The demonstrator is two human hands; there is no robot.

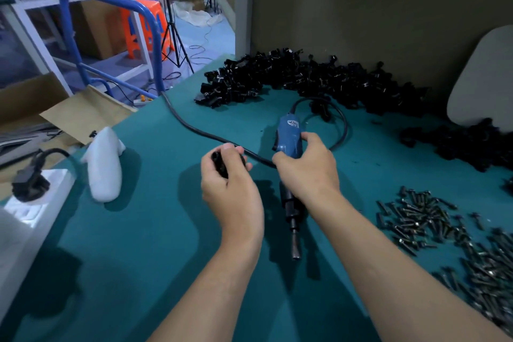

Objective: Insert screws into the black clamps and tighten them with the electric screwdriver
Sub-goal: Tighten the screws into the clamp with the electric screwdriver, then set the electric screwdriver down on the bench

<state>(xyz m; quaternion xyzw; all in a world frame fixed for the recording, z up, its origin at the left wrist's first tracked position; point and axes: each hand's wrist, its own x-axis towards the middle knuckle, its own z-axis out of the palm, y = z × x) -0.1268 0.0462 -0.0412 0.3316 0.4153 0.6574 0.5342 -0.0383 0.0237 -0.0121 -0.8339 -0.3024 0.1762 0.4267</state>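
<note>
My left hand (229, 179) is closed around a black clamp (220, 162) and holds it above the green table (138, 230), mid-frame. To its right, my right hand (308, 165) grips the blue electric screwdriver (288, 139), whose dark bit end (294, 241) points toward me and down. Most of the clamp is hidden by my fingers. A large pile of black clamps (291, 78) lies along the back of the table. Several dark screws (433, 222) are heaped at the right.
The screwdriver's black cable (194, 130) loops across the table to the left edge. A white foam piece (105, 164) lies at left beside a white block (41, 197) with a dark part on it. A grey board (483, 78) leans at the back right wall.
</note>
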